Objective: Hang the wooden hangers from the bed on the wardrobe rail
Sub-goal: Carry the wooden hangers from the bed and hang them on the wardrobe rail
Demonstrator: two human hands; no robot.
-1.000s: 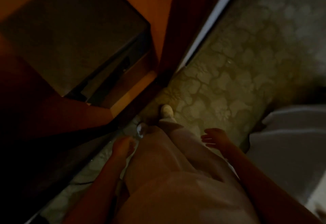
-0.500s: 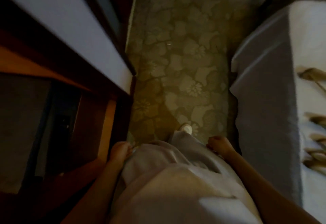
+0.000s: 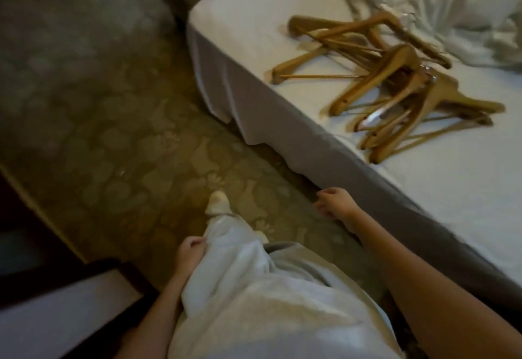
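Several wooden hangers (image 3: 395, 82) lie in a loose pile on the white bed (image 3: 248, 14) at the upper right, some with metal hooks showing. My right hand (image 3: 336, 202) hangs low beside the bed's skirt, fingers loosely curled, holding nothing. My left hand (image 3: 189, 252) sits by my left thigh, fingers loosely curled against my light trousers, also holding nothing. Both hands are well below and to the left of the hangers. The wardrobe rail is out of view.
A floral patterned carpet (image 3: 135, 138) runs between the bed and dark wooden furniture (image 3: 34, 231) at the lower left. Crumpled white bedding (image 3: 452, 0) lies behind the hangers. My foot (image 3: 217, 202) steps forward on the carpet.
The view has swung right, from the wardrobe and floor to the bed, bringing the hanger pile into sight. Both hands stay low at my sides, holding nothing.
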